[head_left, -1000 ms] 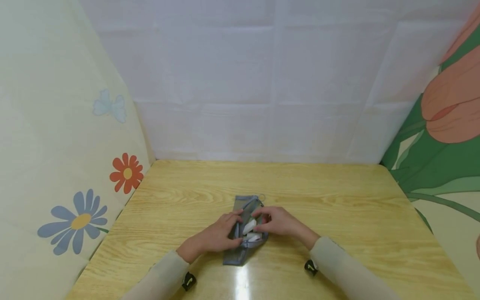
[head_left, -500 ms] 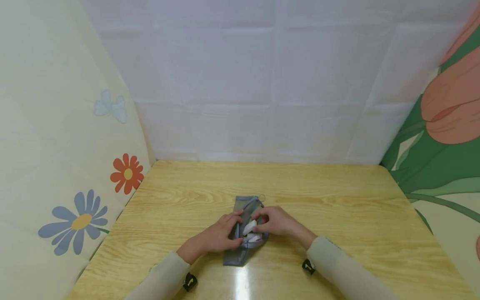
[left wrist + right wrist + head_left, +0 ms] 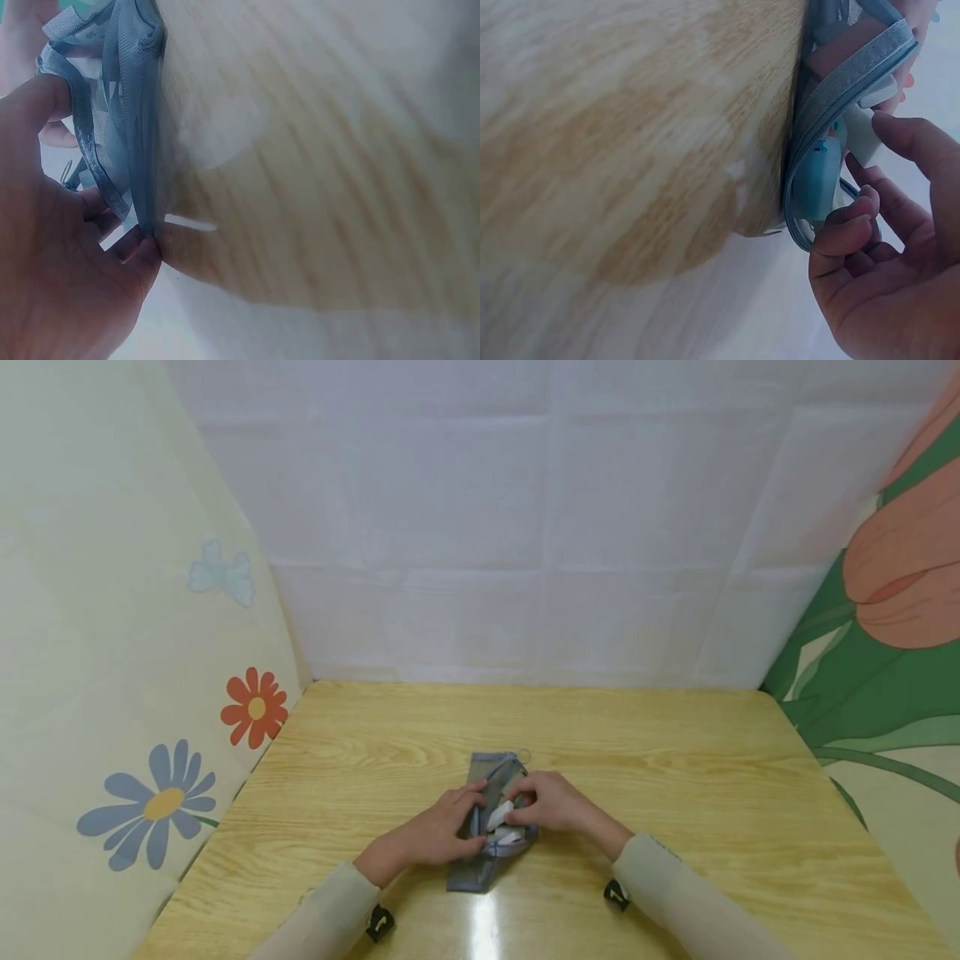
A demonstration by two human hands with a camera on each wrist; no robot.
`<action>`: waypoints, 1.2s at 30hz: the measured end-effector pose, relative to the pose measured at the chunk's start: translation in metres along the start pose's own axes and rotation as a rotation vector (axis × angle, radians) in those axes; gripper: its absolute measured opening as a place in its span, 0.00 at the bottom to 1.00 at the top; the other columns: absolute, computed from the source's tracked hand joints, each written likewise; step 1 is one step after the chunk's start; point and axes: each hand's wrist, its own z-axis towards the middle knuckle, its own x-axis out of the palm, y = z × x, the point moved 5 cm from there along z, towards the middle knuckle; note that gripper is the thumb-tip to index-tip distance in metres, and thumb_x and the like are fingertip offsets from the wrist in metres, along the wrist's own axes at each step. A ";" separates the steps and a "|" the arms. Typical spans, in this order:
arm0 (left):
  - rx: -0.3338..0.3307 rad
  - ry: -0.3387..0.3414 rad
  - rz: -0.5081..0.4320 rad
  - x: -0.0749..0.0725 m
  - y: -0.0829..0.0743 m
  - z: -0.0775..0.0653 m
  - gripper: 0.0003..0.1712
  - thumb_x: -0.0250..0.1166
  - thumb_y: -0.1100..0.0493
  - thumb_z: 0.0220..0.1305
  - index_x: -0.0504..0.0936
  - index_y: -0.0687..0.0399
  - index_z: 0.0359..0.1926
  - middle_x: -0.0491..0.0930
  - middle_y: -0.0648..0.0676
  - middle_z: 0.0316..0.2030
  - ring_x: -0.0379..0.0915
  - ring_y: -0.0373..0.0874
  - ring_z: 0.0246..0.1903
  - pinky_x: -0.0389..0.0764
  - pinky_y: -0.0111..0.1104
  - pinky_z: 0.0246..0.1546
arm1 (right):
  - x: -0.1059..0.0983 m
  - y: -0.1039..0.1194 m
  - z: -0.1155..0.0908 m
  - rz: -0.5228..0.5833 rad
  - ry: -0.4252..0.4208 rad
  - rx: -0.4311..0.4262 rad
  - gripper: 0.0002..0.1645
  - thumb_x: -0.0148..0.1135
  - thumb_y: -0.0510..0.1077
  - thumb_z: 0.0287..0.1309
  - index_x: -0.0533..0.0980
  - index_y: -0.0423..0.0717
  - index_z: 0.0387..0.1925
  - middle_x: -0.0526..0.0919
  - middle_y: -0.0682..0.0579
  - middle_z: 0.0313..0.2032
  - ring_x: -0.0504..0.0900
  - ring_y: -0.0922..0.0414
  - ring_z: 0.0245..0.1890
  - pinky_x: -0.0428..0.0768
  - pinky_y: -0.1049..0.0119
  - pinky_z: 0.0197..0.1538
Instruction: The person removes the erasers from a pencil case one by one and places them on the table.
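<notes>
A grey-blue mesh zip pouch point(image 3: 471, 875) lies unzipped on the table, its mouth spread. On its left side my left hand point(image 3: 435, 831) holds the rim, thumb at the near end and fingers along the far part. My right hand point(image 3: 555, 802) reaches into the mouth from the right. In the right wrist view, its thumb and index finger pinch a small white block point(image 3: 864, 135), with the other fingers curled beneath. A second white piece point(image 3: 508, 835) lies beside it in the pouch. A translucent blue-green item point(image 3: 816, 176) shows inside, against the zip edge.
The wood-grain table point(image 3: 675, 752) extends on all sides of the pouch. A white cloth point(image 3: 450, 527) hangs behind, with flower-printed sheets at left and right. A small zip ring point(image 3: 524, 755) sticks out at the pouch's far end. Black tags hang by both sleeves.
Almost nothing differs. My right wrist has shifted slightly left, and its fingertips stay on the white block. The left hand and the pouch keep their places.
</notes>
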 end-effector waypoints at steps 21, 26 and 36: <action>0.001 0.005 -0.003 0.001 0.002 0.001 0.32 0.62 0.40 0.67 0.70 0.54 0.62 0.56 0.57 0.77 0.56 0.55 0.72 0.67 0.51 0.68 | -0.007 0.002 -0.002 -0.023 -0.004 0.002 0.07 0.74 0.47 0.56 0.87 0.53 0.38 0.70 0.62 0.19 0.66 0.65 0.21 0.64 0.72 0.27; -0.003 0.009 -0.004 0.000 0.001 0.000 0.32 0.62 0.40 0.67 0.70 0.53 0.63 0.56 0.57 0.77 0.56 0.56 0.73 0.67 0.51 0.68 | -0.012 0.003 -0.005 -0.004 -0.017 0.008 0.08 0.74 0.48 0.57 0.86 0.52 0.38 0.71 0.61 0.21 0.67 0.64 0.22 0.66 0.71 0.28; -0.007 0.010 -0.006 0.000 0.000 0.000 0.32 0.63 0.41 0.66 0.70 0.53 0.63 0.56 0.57 0.77 0.56 0.56 0.72 0.67 0.51 0.69 | -0.035 -0.001 -0.013 -0.013 -0.069 0.021 0.13 0.74 0.49 0.56 0.87 0.50 0.42 0.73 0.59 0.21 0.69 0.62 0.22 0.68 0.70 0.27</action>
